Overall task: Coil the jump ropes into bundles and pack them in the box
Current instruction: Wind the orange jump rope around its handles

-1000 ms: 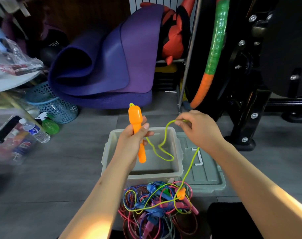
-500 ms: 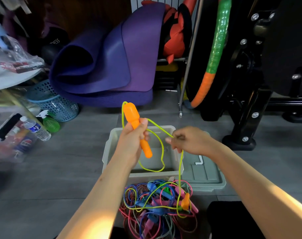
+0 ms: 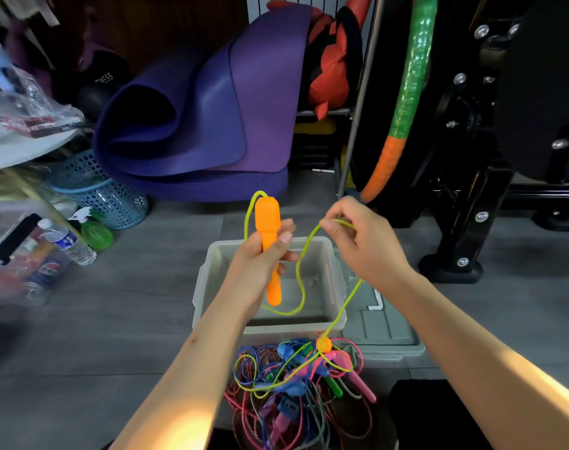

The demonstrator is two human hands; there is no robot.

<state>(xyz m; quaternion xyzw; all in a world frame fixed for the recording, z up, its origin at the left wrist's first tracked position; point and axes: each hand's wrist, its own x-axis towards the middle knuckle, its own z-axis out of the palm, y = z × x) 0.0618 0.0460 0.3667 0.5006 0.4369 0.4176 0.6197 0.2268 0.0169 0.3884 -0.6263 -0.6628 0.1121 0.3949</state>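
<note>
**Winding a yellow-green jump rope around its orange handle, above the open box**

Landmark: the translucent grey plastic storage box (image 3: 336,280), standing open on the grey floor with nothing visible inside it. All positions are given relative to it.

Nearest the viewer, just in front of the box's near wall, lies the tangled pile of coloured jump ropes (image 3: 296,388): pink, blue, green and braided cords with their handles, none yet bundled. On top of the pile, close to the box's near right corner, rests the second orange handle (image 3: 324,345) of the rope in hand; it probably stays there because the free end has not yet been drawn up.

From that handle the thin yellow-green cord (image 3: 343,311) rises across the box's right side to the right hand (image 3: 367,245), held above the box's far right corner. The thumb and forefinger pinch the cord, the other fingers curled loosely behind; the wrist is bent inward, seemingly to guide the next turn toward the other hand.

Above the box's far left part, the left hand (image 3: 263,258) holds the orange plastic handle (image 3: 270,251) upright, fingers and thumb wrapped around its middle. One loop of cord passes over the handle's top, another hangs slack below it into the box opening. The handle appears to serve as the core of the coil.

Right of the box, touching it, lies its grey lid (image 3: 387,326). Beyond the box, a rolled purple exercise mat (image 3: 195,125) lies on the floor.

Judged progress: early; no bundle is packed.
</note>
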